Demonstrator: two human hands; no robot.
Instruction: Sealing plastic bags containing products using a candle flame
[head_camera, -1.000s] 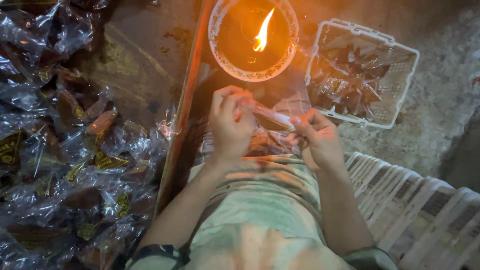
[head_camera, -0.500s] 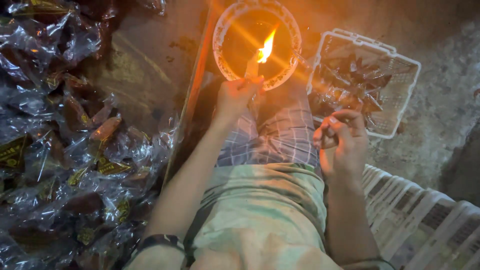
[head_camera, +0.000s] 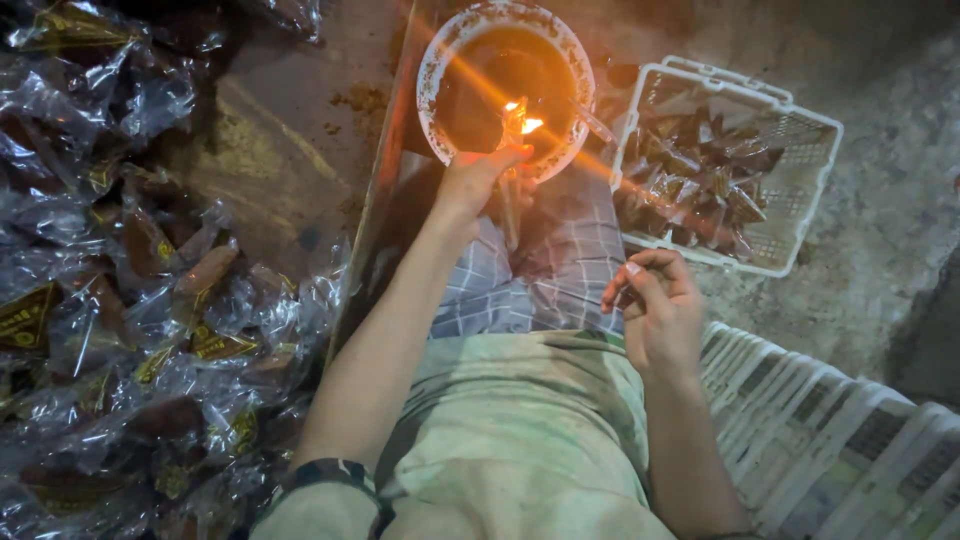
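Left hand (head_camera: 478, 178) holding a small plastic packet (head_camera: 513, 125) to a flame (head_camera: 524, 118); right hand (head_camera: 655, 305) idle over the lap.

Left hand: arm stretched forward, fingers closed on the lower end of the packet, its top edge at the flame. Right hand: loosely curled above the checked shorts (head_camera: 540, 275), thumb against the fingertips; whether it pinches anything cannot be told. Flame: burns in a round white-rimmed bowl (head_camera: 450, 60) of dark liquid, just beyond the left hand. White plastic basket (head_camera: 810, 215): on the rough floor right of the bowl, holding dark wrapped packets. Heap of filled clear plastic bags (head_camera: 130, 320): on the floor at left. Slatted white seat (head_camera: 820, 420): lower right, beside the right forearm.
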